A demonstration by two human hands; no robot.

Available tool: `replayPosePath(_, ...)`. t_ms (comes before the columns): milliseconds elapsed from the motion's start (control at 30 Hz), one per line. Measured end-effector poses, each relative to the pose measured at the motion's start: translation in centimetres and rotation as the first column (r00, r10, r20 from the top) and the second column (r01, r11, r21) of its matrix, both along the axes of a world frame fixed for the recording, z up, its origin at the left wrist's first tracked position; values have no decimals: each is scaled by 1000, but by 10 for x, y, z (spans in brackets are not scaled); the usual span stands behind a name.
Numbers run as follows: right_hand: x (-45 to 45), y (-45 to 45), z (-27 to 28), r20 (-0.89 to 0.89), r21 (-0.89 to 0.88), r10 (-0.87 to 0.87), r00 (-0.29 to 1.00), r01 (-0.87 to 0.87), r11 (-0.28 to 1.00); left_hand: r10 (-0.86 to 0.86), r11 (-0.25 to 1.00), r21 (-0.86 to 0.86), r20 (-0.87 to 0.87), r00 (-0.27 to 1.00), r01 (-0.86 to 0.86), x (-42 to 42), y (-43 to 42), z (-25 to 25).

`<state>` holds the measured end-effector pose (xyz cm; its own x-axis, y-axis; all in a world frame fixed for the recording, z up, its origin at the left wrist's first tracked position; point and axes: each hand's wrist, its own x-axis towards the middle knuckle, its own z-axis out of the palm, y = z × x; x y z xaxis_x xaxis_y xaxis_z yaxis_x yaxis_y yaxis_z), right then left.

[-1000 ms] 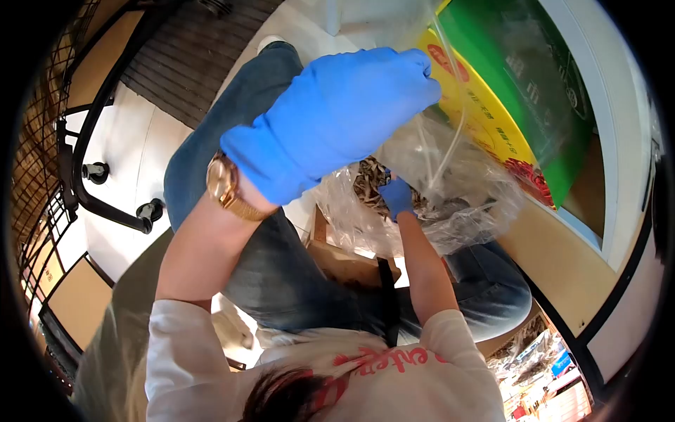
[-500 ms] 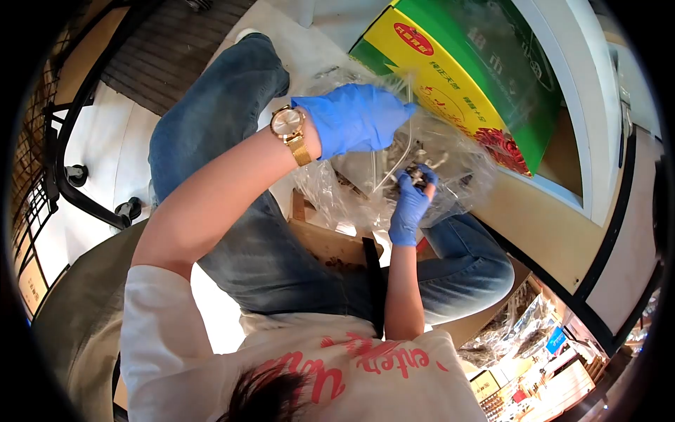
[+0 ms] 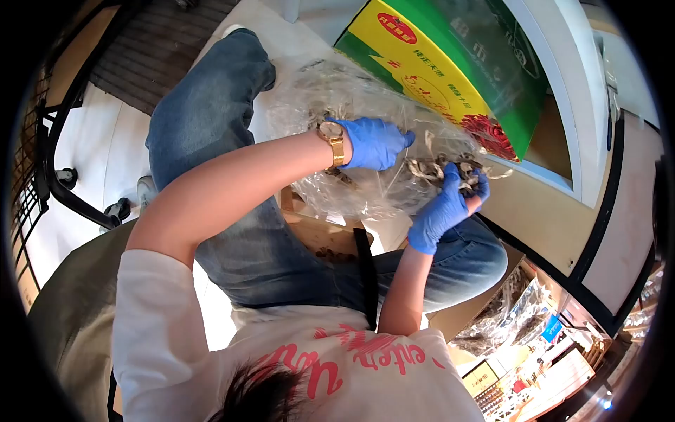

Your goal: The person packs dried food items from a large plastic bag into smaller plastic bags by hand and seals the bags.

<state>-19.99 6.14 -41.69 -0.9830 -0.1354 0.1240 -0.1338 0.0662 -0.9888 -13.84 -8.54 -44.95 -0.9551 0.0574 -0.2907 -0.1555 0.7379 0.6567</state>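
Both of my hands wear blue gloves. My left hand (image 3: 376,143), with a gold watch at its wrist, is closed on the clear plastic bag (image 3: 351,200), though its fingertips are partly hidden. To its right, my right hand (image 3: 450,204) grips a bunch of dried mushrooms (image 3: 467,171), with pale, stringy stems and darker parts. The bunch is at the right side of the bag; I cannot tell if it is fully outside. More dried pieces show dimly through the plastic beside my left wrist.
Behind the bag leans a green and yellow printed carton (image 3: 429,70) against a white frame. A cardboard box (image 3: 320,235) with dark bits sits between my legs. At lower right are plastic-wrapped goods (image 3: 506,316). A black wire rack (image 3: 53,162) stands at left.
My right hand has moved right and slightly up, bringing the dried mushrooms into clearer view. My left hand has lowered and shifted slightly right, and the raised bag edge has come down.
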Motion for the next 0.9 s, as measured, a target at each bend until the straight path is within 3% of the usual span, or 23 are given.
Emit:
replayPosePath(200, 3, 6, -35, 25, -55, 5, 1000, -4, 998, 47, 998, 38, -32, 998, -46, 0, -2, -5)
replayPosePath(433, -2, 19, -45, -220, 255, 122, 968, -64, 965, 95, 994, 55, -36, 995, -93, -1, 1, -12)
replayPosePath(500, 0, 22, -43, -434, 567, 368, 822, -68, 821, 119, 991, 65, -55, 991, -116, -2, 2, -17)
replayPosePath(533, 6, 20, -41, -302, 452, 346, 888, -186, 873, 102, 994, 55, -73, 992, -98, -2, 1, -17)
replayPosePath(567, 7, 20, -39, -300, 452, 347, 889, -188, 872, 85, 996, 45, -90, 992, -81, -1, 2, -18)
replayPosePath(633, 8, 21, -34, -297, 565, 522, 799, -293, 771, 87, 996, 35, -115, 990, -84, 1, 2, -20)
replayPosePath(767, 6, 25, -28, -199, 601, 678, 708, -458, 655, 100, 995, 17, -128, 987, -98, 2, 2, -22)
replayPosePath(900, 3, 28, -22, -128, 641, 719, 683, -496, 586, 89, 996, 26, -99, 991, -87, 1, 0, -21)
